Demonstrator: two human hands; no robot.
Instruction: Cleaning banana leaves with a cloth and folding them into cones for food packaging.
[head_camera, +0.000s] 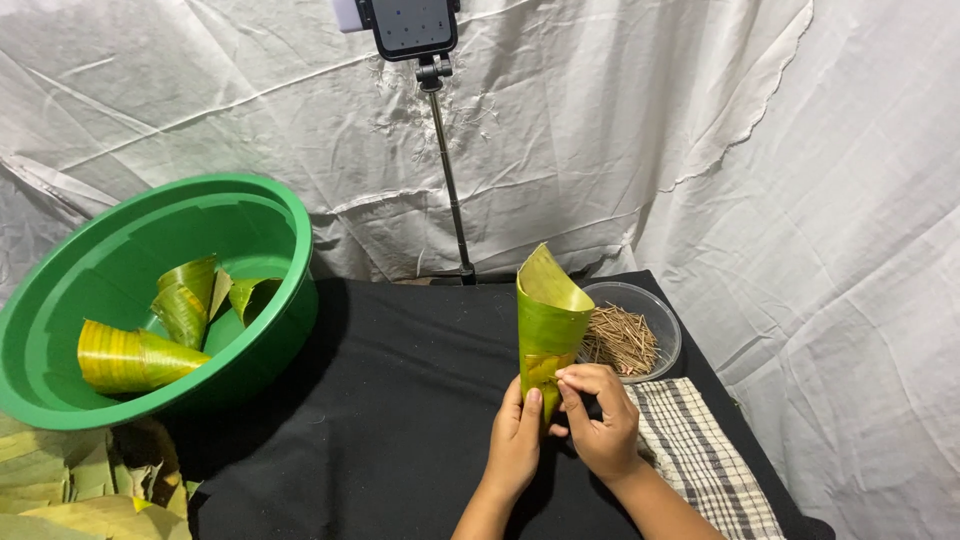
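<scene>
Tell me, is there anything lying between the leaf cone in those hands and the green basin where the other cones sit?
Nothing visible does. Both hands, left hand and right hand, hold the leaf cone upright, and only bare black cloth lies between it and the green basin to the left.

head cam: my only view, worn on the head, angled down and forward over the black table (400, 400)
range: close, hands at near edge
far: white sheet backdrop (700, 120), phone on stand (410, 25) facing me
overlap: none
</scene>
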